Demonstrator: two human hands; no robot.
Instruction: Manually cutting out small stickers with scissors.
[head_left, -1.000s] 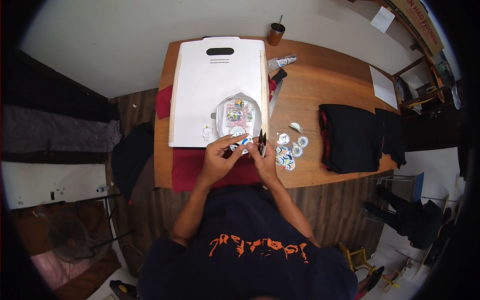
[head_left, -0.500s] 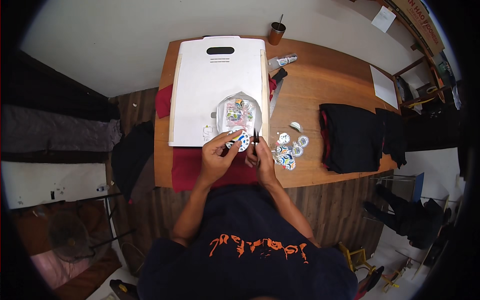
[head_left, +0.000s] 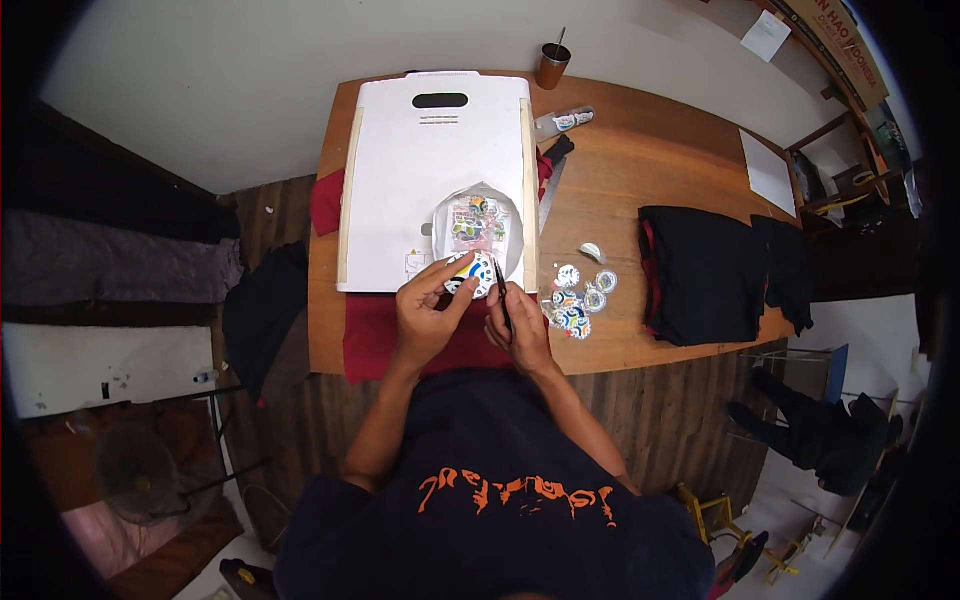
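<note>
The fingers of the left hand [head_left: 425,320] are now pinched on a round printed sticker [head_left: 470,274] at frame centre, lifted slightly higher than before. Small scissors [head_left: 500,290] are gripped in the right hand [head_left: 520,330], their blades brought against the sticker's edge, so trimming is judged underway.

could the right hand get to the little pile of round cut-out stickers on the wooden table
Probably yes. The right hand lies just left of the round cut-out stickers, with only bare wooden table between them, though it holds small dark scissors.

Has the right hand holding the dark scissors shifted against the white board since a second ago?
Yes. The right hand with the dark scissors has drifted slightly left, toward the white board's lower edge.
</note>
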